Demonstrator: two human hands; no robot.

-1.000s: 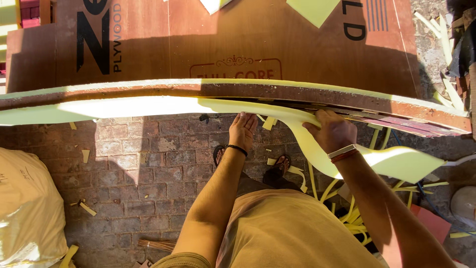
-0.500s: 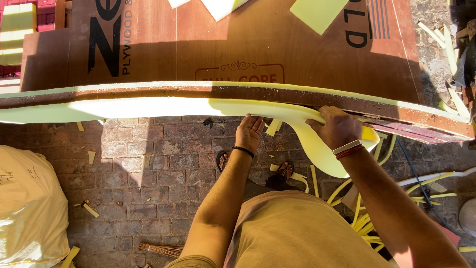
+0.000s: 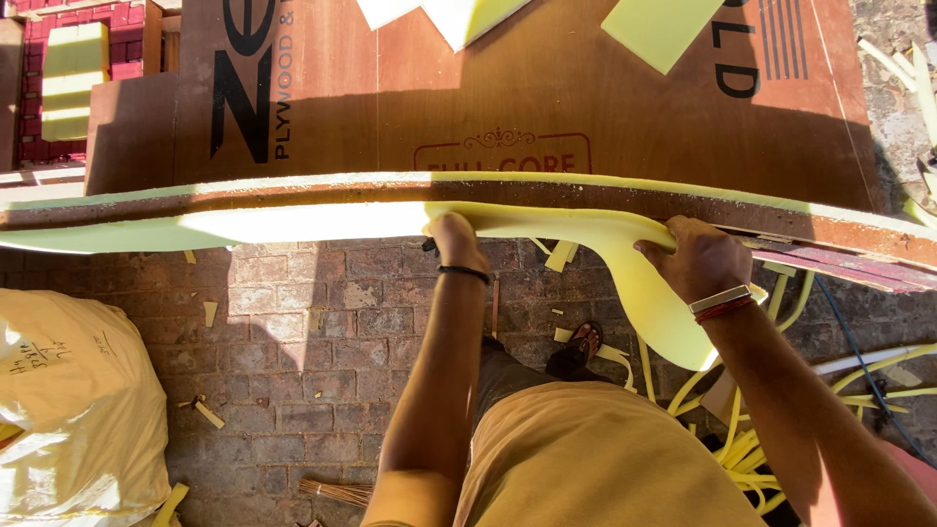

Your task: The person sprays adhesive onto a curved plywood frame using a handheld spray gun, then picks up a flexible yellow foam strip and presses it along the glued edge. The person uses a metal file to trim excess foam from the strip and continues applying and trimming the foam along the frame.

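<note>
- Since half a second ago, both hands have slid leftward along the board's edge, and the drooping flap of foam now hangs lower at the right hand.
- Largest is the plywood board [image 3: 547, 107], brown, filling the frame from nine o'clock across to three o'clock, with pale foam offcuts [image 3: 664, 29] lying on it at twelve o'clock.
- Under its near edge runs the yellow foam strip [image 3: 322, 222], stuck along the edge from nine o'clock to centre, then peeling down into a curved flap toward four o'clock.
- A yellow sack [image 3: 68, 420] sits at eight o'clock on the brick floor [image 3: 322, 351].
- Thin foam trimmings [image 3: 742, 449] pile up at four o'clock.
- The right hand [image 3: 698, 259], at two o'clock of centre, is clenched over the foam strip where it leaves the board.
- The left hand [image 3: 457, 242], at centre, has its fingers curled onto the foam strip's lower edge.
</note>
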